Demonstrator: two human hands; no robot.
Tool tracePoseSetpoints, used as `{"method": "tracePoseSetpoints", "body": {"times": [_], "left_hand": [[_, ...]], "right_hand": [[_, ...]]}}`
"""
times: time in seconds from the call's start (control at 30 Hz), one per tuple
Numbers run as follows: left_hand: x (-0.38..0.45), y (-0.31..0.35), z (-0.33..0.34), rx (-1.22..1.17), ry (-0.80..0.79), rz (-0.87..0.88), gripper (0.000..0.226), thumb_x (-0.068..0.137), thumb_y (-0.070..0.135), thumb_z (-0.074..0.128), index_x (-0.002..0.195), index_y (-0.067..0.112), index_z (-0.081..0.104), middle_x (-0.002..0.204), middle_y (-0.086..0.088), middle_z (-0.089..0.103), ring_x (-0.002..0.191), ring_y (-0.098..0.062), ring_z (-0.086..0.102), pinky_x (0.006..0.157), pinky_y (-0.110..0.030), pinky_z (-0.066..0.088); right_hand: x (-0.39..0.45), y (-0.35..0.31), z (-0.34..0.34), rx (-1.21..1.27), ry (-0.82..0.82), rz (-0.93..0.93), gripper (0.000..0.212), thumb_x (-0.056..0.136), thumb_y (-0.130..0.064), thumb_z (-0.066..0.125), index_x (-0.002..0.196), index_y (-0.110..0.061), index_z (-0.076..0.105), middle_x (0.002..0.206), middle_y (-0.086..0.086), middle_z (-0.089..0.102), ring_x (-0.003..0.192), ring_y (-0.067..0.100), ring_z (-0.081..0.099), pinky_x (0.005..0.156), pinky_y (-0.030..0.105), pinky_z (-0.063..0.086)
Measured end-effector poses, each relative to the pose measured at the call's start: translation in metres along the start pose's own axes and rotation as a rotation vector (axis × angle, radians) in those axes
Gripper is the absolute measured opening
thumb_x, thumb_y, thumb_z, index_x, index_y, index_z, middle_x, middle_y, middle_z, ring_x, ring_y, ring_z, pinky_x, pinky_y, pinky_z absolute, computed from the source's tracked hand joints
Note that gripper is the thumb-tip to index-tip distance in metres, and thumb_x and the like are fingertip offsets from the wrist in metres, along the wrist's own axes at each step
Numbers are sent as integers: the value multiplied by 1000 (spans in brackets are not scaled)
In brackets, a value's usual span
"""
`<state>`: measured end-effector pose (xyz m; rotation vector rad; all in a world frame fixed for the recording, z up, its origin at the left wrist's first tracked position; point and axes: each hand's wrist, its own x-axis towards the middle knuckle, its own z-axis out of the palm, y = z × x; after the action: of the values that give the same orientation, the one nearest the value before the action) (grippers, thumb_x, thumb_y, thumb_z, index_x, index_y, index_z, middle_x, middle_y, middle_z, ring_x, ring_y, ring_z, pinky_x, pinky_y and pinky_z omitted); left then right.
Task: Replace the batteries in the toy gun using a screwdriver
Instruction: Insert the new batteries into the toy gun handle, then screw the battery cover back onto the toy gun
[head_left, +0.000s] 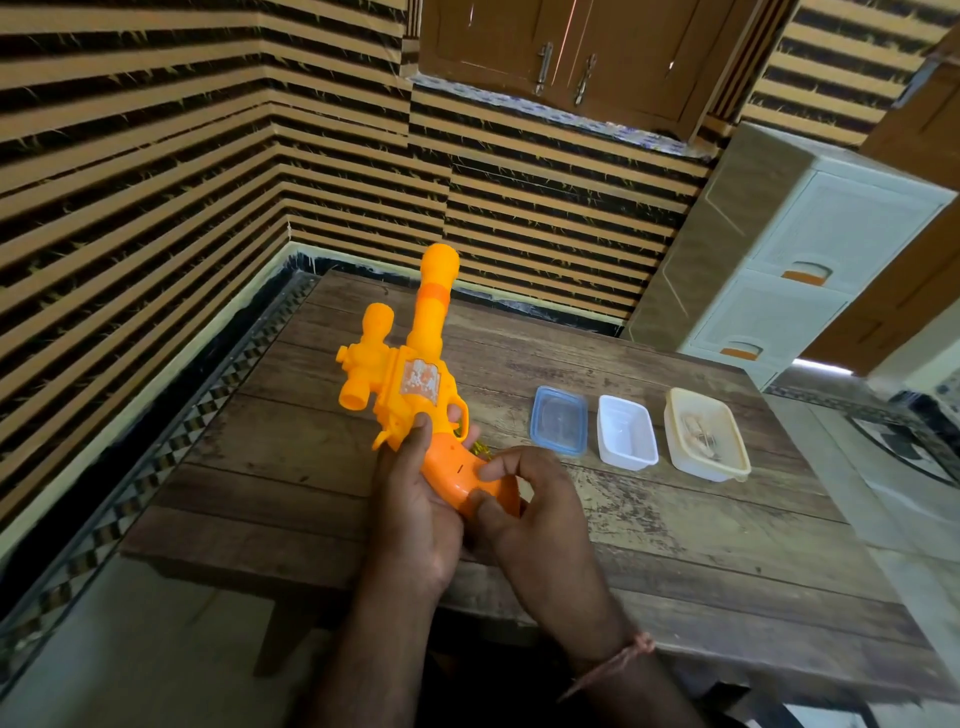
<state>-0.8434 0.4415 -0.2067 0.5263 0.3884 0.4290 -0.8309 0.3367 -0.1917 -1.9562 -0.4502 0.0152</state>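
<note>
Both of our hands are holding the toy gun up over the near left part of the wooden table. Our left hand is wrapping around the back of the orange grip, thumb lying up along its side toward the trigger guard, fingers curling behind it. Our right hand is pinching the butt of the grip from the right, with the thumb and forefinger pressing on its flat orange side. The barrel is pointing away from us toward the far striped wall, tilted slightly right, with the yellow scope sitting on its left.

To the right of the gun, three containers are sitting in a row on the table: a clear box with a blue rim, a white tub, and a cream tub that is holding something pale we are not able to make out. Something small and yellowish is peeking out just behind the grip, possibly lying on the table. A white drawer unit is standing beyond the far right corner.
</note>
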Motion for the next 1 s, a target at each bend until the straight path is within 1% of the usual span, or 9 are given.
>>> {"method": "tracePoseSetpoints", "body": {"times": [0.07,0.13,0.37,0.47,0.6,0.7,0.83,0.9,1.0], "left_hand": [[0,-1,-2,-3,-26,1,68,88,41,60,146,11,43,125,-7,65,116,-24,65,93,-49,50],[-2,1,-1,-11,-40,2,59,90,39,55,143,14,48,124,-8,67,117,-25,65,91,-48,50],[-4,2,2,-47,-7,-33,60,88,40,55,142,14,49,124,-9,68,116,-26,65,80,-45,56],[-2,4,-2,-100,3,-40,55,91,38,51,140,14,50,116,-8,71,118,-30,63,85,-49,51],[2,16,-8,-174,25,-1,44,100,34,44,140,17,50,115,-12,68,113,-31,66,95,-56,47],[6,24,-14,-205,69,76,44,100,29,46,142,15,49,112,-13,67,112,-27,65,103,-51,44],[6,28,-17,-196,85,124,42,100,30,46,140,16,51,105,-9,70,104,-23,69,96,-49,48],[6,28,-17,-181,86,137,41,102,30,43,140,17,50,96,-7,70,87,-20,74,85,-45,49],[8,26,-19,-160,87,117,45,101,34,43,143,17,48,100,-7,68,87,-22,75,82,-43,46]], "right_hand": [[3,-5,-4,167,-29,192,25,70,-11,72,89,-23,65,97,7,67,83,21,65,75,46,58],[5,-8,-9,282,-73,299,27,75,1,73,93,-18,65,94,13,70,76,20,63,71,43,57],[2,-12,0,280,39,260,36,72,4,71,98,-18,61,97,2,66,79,11,62,70,33,55],[-1,-10,6,205,44,180,36,67,-8,74,98,-22,60,98,-2,65,83,7,62,74,32,56],[10,-6,4,373,42,289,20,85,-3,68,97,-19,64,93,3,67,83,12,63,80,37,55],[24,8,-6,-67,127,97,11,88,-11,66,97,-17,67,94,-1,69,85,11,64,84,36,55],[38,22,-5,-674,-88,-41,25,93,-25,54,109,-10,65,107,9,60,102,26,56,90,34,47],[40,27,2,-786,-192,-28,24,96,-25,48,105,-9,64,107,11,56,102,29,54,87,33,46],[42,35,9,-792,-173,-11,21,95,-13,47,109,-9,62,110,10,57,101,27,57,86,34,48]]}}
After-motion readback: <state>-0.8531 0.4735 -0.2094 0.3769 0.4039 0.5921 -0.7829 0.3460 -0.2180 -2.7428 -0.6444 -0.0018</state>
